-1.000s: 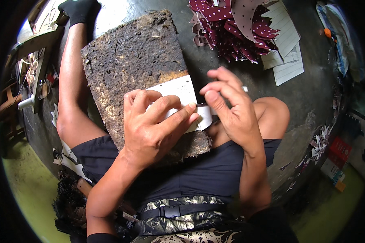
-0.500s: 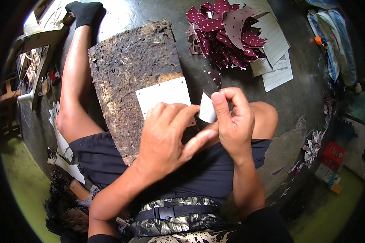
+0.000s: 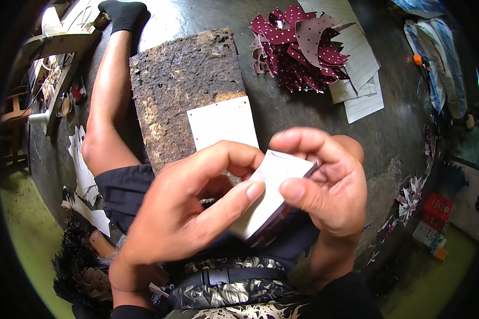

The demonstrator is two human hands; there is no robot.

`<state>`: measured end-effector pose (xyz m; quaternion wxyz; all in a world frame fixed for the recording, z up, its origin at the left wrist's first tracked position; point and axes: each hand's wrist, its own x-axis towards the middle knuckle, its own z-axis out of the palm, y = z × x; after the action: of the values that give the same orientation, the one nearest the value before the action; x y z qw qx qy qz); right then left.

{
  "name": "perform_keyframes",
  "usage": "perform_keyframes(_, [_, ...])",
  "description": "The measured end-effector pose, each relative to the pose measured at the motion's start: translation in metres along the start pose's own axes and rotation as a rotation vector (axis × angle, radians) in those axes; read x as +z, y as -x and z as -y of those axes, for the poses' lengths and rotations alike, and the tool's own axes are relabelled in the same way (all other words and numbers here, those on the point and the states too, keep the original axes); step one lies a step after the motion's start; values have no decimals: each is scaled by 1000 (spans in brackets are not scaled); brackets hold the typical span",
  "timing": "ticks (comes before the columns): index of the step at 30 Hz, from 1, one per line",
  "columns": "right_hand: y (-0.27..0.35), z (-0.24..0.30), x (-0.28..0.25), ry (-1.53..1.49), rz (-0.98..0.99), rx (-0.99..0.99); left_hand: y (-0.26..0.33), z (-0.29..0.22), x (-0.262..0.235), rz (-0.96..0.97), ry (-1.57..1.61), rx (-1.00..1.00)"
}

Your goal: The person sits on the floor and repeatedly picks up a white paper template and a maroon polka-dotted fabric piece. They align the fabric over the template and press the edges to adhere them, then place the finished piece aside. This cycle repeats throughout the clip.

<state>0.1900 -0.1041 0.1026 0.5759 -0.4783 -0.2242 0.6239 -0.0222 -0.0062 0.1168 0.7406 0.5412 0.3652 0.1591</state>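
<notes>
Above my lap, both hands hold a white-faced piece (image 3: 275,186) with a dark maroon edge showing along its lower right side. It is tilted, and its material is hard to make out. My left hand (image 3: 181,202) is closed on its left side, thumb on the white face. My right hand (image 3: 332,183) grips the right side, thumb on the face and fingers curled at the edge, partly hidden. Just beyond them, a white sheet (image 3: 223,123) with small dark dots near its edges lies on a rough, worn brown board (image 3: 186,69).
Beyond the board, to the right, a heap of maroon polka-dot cut pieces (image 3: 298,50) rests by white lined sheets (image 3: 364,103). White offcuts (image 3: 85,175) lie by my left leg. Scraps (image 3: 410,194), a red box (image 3: 436,211) and plastic bags (image 3: 436,58) line the right side.
The white-faced piece has come nearer to me and turned its white face up. My left hand has moved from beside the sheet to grip it together with my right.
</notes>
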Motion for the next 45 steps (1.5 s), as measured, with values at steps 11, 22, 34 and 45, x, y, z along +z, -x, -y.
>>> perform_keyframes(11, [-55, -75, -30, 530, -172, -31, -56, 51, -21, -134, -1164, 396])
perform_keyframes(22, [-67, -91, -64, -70, -88, 231, -68, 99, -2, -378, -990, 552])
perform_keyframes(34, [-76, -88, -53, 147, -133, 105, -71, 101, -6, -370, -986, 571])
perform_keyframes(45, [-79, -94, -55, 292, -141, 20, -72, 103, -11, -341, -1047, 636])
